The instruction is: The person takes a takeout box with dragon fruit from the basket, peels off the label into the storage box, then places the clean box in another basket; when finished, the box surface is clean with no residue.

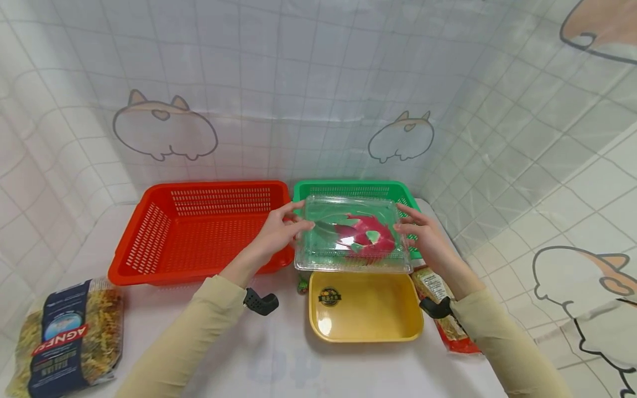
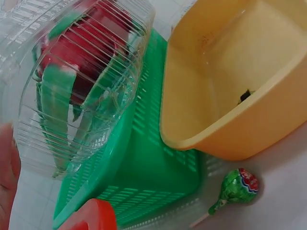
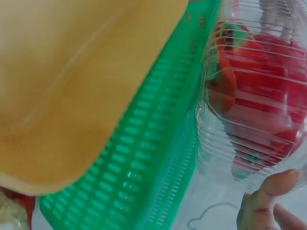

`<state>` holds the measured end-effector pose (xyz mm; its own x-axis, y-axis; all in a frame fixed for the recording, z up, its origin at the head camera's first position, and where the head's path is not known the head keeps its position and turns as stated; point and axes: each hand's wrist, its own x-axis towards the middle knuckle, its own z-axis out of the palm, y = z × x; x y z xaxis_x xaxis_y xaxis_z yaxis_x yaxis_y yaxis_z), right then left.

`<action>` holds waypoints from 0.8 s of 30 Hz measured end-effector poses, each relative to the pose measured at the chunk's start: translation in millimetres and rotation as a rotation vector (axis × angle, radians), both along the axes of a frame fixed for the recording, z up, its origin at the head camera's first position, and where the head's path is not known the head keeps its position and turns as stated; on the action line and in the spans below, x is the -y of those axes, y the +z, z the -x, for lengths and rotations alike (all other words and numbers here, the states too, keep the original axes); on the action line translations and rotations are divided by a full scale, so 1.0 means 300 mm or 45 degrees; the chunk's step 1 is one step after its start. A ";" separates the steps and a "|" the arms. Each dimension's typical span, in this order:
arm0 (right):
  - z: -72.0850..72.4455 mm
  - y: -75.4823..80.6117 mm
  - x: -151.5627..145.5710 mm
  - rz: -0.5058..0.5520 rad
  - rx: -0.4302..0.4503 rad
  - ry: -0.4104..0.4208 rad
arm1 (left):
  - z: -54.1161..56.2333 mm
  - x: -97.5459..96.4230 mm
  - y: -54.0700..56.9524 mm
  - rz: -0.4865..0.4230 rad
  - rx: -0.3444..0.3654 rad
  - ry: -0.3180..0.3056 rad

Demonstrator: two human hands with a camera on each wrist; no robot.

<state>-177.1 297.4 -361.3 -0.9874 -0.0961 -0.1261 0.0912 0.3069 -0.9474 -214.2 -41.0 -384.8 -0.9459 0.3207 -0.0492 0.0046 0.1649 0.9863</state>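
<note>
A clear plastic clamshell box [image 1: 323, 251] is held level between both hands, over the green basket [image 1: 348, 187]. Inside it lies a pink dragon fruit [image 1: 378, 232] with green scales. At the box's left side, my left hand [image 1: 281, 226] grips the edge, thumb on top. My right hand [image 1: 420, 229] grips the opposite side the same way. The right wrist view shows the dragon fruit [image 3: 268, 91] through the ribbed box wall, with right-hand fingers [image 3: 268, 196] at its end. In the left wrist view the box [image 2: 96, 120] hangs above the green basket's rim.
A yellow bin [image 1: 368, 309] stands in front of the green basket. To the left are a red basket [image 1: 214, 237] and a bag of pasta [image 1: 74, 337]. A green-wrapped lollipop [image 2: 240, 186] lies beside the yellow bin, and a red-ended food packet [image 1: 455, 331] lies on its right.
</note>
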 end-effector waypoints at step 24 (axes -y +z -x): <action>0.242 0.063 -0.097 -0.076 0.187 0.103 | 0.202 -0.103 0.010 0.112 0.239 -0.056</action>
<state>-249.7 326.5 -342.4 -0.9471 -0.1626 -0.2765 0.2002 0.3740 -0.9056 -274.7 -10.0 -381.7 -0.9027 0.3484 -0.2525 -0.1685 0.2538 0.9525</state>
